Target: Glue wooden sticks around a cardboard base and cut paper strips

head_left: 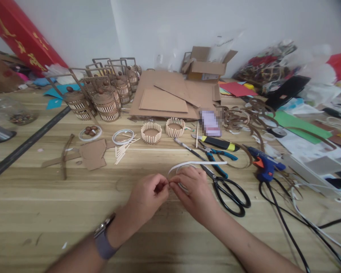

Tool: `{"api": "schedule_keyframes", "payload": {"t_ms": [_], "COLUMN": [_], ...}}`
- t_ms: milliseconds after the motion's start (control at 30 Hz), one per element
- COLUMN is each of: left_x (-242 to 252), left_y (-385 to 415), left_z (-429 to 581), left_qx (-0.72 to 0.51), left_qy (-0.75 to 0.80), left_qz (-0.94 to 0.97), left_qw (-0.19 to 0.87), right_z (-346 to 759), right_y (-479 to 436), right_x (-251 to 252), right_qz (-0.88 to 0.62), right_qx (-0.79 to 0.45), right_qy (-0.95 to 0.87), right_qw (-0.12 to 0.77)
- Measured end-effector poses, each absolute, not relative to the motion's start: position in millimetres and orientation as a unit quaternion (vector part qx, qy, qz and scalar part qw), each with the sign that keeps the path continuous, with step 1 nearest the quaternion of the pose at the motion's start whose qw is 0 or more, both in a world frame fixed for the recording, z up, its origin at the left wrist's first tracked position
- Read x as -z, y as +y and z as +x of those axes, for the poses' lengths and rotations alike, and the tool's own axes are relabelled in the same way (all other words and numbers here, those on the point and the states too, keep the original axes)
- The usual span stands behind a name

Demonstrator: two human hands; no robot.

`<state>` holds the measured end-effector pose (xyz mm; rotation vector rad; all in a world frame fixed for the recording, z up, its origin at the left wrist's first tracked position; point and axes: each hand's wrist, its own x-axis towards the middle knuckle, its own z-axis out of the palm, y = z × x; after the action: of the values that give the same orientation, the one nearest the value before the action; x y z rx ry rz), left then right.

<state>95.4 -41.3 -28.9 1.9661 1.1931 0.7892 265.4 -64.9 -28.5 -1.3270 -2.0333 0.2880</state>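
My left hand and my right hand meet fingertip to fingertip just above the table, both closed in a pinch. A thin white strip curves out from the fingertips, and its free end reaches to the right. Part of the strip loops behind my right hand, and the exact pinch point is small and partly hidden. Black-handled scissors lie right beside my right hand. Beyond the hands stand two round stick fences, a left one and a right one.
A blue hot glue gun, pliers and a utility knife lie to the right. Loose sticks, a white ring and cardboard scraps are at left. Several lidded miniature buckets stand behind, near cardboard sheets.
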Motion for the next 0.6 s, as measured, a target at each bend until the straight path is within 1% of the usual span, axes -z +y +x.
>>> {"api": "schedule_keyframes", "payload": {"t_ms": [100,400,600], "left_x": [31.0,34.9,38.1], "left_y": [-41.6,-43.3,-43.6], "left_z": [95.5,96.5,95.2], "left_qx": [-0.312,-0.322,-0.339], "left_qy": [0.454,0.457,0.419], "left_qz": [0.769,0.778,0.827], "left_qw": [0.325,0.287,0.159], "right_z": [265.2,262.0,263.1], "right_y": [-65.0,-66.0,-65.6], "right_x": [29.0,33.8,33.4], "right_qz": [-0.508,-0.520,-0.529], "right_qx": [-0.111,-0.130,-0.145], "right_qy": [-0.786,-0.763,-0.758], "right_qw": [0.335,0.362,0.352]}}
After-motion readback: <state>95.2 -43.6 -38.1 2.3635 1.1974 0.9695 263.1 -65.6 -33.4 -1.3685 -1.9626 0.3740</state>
